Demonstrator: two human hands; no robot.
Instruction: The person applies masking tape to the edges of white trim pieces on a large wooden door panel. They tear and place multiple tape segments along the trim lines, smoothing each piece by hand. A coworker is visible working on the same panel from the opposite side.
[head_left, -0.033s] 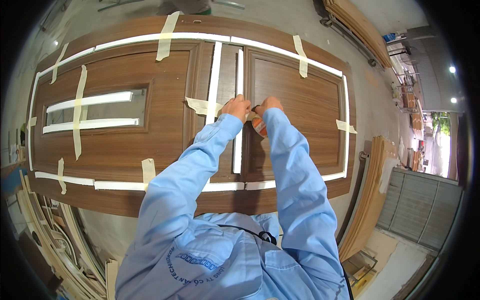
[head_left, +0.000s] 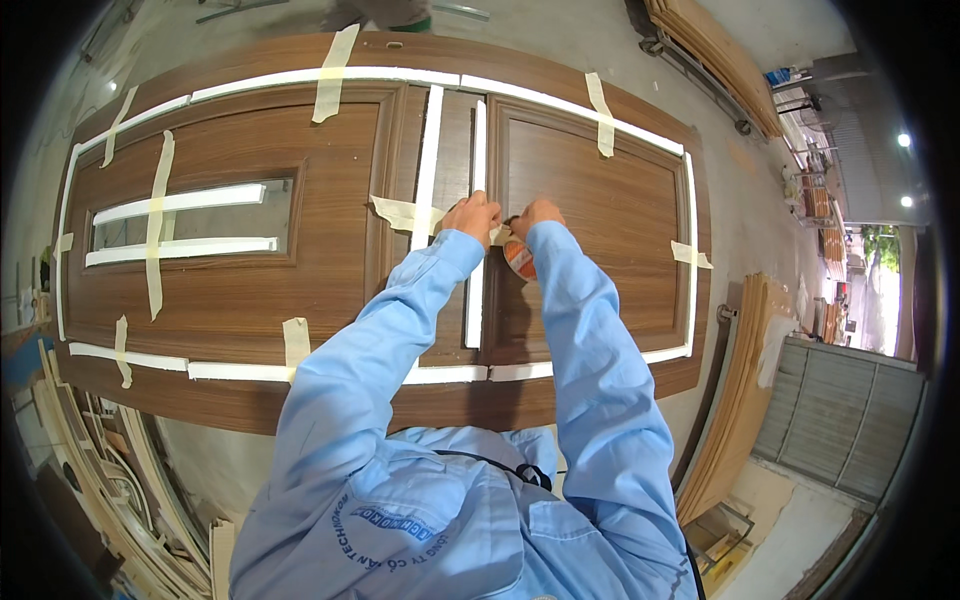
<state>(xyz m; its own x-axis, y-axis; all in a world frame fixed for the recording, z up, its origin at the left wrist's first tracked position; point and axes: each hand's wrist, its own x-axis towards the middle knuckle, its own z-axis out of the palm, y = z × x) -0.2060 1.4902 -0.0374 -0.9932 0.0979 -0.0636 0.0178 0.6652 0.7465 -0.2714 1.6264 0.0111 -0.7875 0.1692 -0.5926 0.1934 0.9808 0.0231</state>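
A brown wooden door panel (head_left: 590, 240) lies flat before me, edged with white foam-like strips (head_left: 325, 75). Two more white strips cross its middle: one long strip (head_left: 429, 160) and a second strip (head_left: 475, 290) to its right. Pale masking tape (head_left: 396, 213) runs over the long strip toward my left hand (head_left: 472, 214), whose curled fingers pinch the tape at the second strip. Just right of it, my right hand (head_left: 538, 213) is closed on a tape roll (head_left: 519, 260) with an orange-and-white core. The roll hangs below the fingers, partly covered by them.
Tape pieces (head_left: 600, 112) hold the outer strips around the door. Two short white strips (head_left: 180, 203) cross the window opening at left. Stacked boards (head_left: 735, 390) stand at right, more panels (head_left: 715, 60) at far right. Another person's legs (head_left: 385, 12) show at the far edge.
My hands hold almost the same place; the tape roll has turned slightly. At the far edge, the other person's legs have come a little further into view.
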